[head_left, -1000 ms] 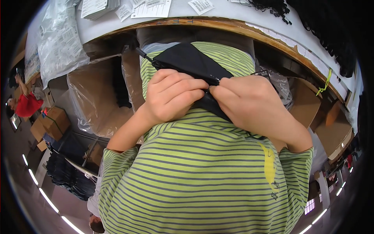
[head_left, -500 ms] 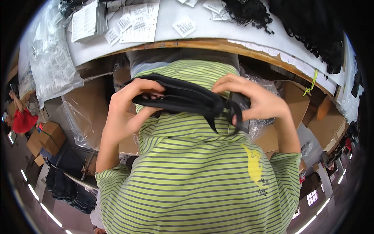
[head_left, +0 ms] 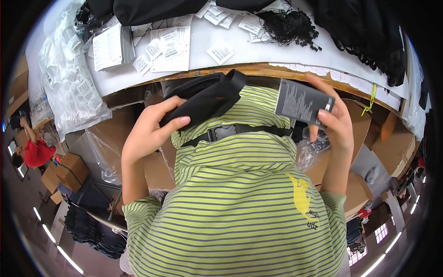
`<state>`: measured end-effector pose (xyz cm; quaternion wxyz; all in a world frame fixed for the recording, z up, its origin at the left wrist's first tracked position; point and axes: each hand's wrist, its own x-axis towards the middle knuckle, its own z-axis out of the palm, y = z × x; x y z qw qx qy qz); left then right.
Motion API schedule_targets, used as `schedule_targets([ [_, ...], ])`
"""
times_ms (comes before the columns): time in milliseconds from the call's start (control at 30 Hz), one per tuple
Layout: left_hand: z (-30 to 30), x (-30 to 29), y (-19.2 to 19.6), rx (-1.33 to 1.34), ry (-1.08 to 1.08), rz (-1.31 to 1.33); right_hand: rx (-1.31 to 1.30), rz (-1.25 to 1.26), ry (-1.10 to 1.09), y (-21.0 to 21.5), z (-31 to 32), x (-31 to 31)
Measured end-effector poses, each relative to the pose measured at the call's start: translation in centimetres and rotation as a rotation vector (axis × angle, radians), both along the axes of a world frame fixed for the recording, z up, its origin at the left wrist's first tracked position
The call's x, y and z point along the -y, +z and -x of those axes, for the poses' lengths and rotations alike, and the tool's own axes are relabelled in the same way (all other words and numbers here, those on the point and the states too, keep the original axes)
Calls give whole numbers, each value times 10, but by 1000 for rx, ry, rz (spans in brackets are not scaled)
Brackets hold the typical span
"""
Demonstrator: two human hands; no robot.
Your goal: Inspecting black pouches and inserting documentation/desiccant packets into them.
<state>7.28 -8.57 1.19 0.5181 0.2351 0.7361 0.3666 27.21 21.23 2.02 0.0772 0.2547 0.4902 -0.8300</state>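
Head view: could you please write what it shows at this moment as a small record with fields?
Left grip: holds a black fabric pouch, thumb on the near side
Right grip: holds a dark grey printed card
At the waist: black strap with a buckle, across the striped shirt
Strap joined to pouch: cannot tell
On the white tabletop: paper labels, a bundle of black cords

A black fabric pouch (head_left: 207, 97) bears a small orange-red mark (head_left: 221, 98); a dark-grey rectangular card (head_left: 299, 102) carries pale print; the lime-green cloth shirt (head_left: 230, 207) has grey stripes.
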Motion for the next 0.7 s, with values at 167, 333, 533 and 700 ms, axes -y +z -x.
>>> schedule_targets([
  [167, 4, 3, -3, 14, -92, -23, -364, 262, -113, -36, 43, 9],
  [333, 9, -7, 0, 23, -177, -174, -653, 467, -335, -48, 70, 28],
  [533, 7, -2, -4, 203, -256, -220, -297, 327, -634, -54, 95, 26],
  [700, -4, -11, -4, 236, -376, -92, 108, 506, -730, -49, 102, 68],
])
